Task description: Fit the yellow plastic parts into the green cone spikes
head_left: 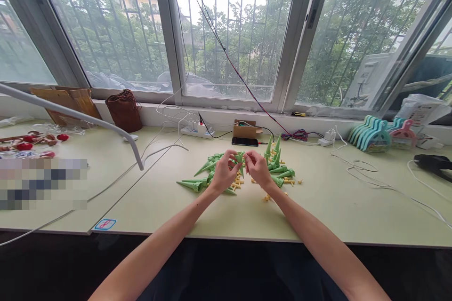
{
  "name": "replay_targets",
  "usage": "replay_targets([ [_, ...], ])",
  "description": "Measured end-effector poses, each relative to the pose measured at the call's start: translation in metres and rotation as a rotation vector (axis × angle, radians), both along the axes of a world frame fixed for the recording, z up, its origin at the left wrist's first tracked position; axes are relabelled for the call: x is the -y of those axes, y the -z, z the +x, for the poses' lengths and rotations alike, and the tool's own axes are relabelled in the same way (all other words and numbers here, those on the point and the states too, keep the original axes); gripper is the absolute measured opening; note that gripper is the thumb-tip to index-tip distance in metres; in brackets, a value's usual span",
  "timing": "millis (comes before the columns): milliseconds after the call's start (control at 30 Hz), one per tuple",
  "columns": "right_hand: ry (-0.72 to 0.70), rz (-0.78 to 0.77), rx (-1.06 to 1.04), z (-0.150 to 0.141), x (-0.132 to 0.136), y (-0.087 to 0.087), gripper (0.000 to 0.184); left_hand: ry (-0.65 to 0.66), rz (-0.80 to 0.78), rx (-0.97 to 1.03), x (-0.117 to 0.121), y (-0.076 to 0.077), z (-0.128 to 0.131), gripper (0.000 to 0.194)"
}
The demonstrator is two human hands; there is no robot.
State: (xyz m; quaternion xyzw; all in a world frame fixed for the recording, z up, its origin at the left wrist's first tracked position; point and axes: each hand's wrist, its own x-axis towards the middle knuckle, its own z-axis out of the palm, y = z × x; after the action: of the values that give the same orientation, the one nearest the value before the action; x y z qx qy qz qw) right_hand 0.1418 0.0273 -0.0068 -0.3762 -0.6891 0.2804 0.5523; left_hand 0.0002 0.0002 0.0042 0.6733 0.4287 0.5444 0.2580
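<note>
Over the middle of the table, my left hand (pixel 223 173) grips a green plastic plant-watering spike (pixel 240 155) by its wide collar, the point hanging down. My right hand (pixel 259 169) is closed in a pinch right beside that collar; whatever sits between its fingertips is too small to make out. Several green spikes (pixel 193 186) lie to the left. More green spikes (pixel 278 169) are at the right, a few of them standing point up. Small yellow plastic pieces (pixel 236 185) are scattered under and between my hands.
Behind my hands a phone (pixel 245 141) lies before a small cardboard box (pixel 246 130). A white power strip (pixel 197 130) and cables run along the windowsill. Teal hangers (pixel 370 134) stand at right. A grey curved bar (pixel 88 120) reaches in from the left.
</note>
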Motion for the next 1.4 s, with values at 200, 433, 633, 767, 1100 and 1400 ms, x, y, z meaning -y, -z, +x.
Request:
replay_targets([
  [200, 0.020, 0.017, 0.001, 0.000, 0.000, 0.001, 0.027, -0.014, 0.025, -0.054, 0.000, 0.000, 0.000, 0.024],
  [433, 0.048, 0.033, 0.010, 0.000, 0.000, 0.001, 0.029, 0.003, -0.050, 0.036, 0.001, 0.000, 0.002, 0.036],
  [633, 0.064, 0.093, -0.017, 0.000, 0.002, 0.001, 0.029, 0.106, -0.231, 0.248, -0.005, 0.001, 0.002, 0.038],
  [767, 0.010, 0.115, -0.007, -0.001, 0.004, 0.000, 0.029, 0.218, -0.503, 0.443, -0.009, 0.000, -0.001, 0.041],
  [1100, -0.034, 0.138, 0.023, -0.001, 0.004, 0.001, 0.028, 0.353, -0.703, 0.559, -0.007, -0.005, -0.002, 0.038],
  [1400, 0.035, 0.091, 0.085, 0.001, 0.001, 0.002, 0.032, 0.271, -0.449, 0.335, -0.001, -0.007, -0.003, 0.033],
])
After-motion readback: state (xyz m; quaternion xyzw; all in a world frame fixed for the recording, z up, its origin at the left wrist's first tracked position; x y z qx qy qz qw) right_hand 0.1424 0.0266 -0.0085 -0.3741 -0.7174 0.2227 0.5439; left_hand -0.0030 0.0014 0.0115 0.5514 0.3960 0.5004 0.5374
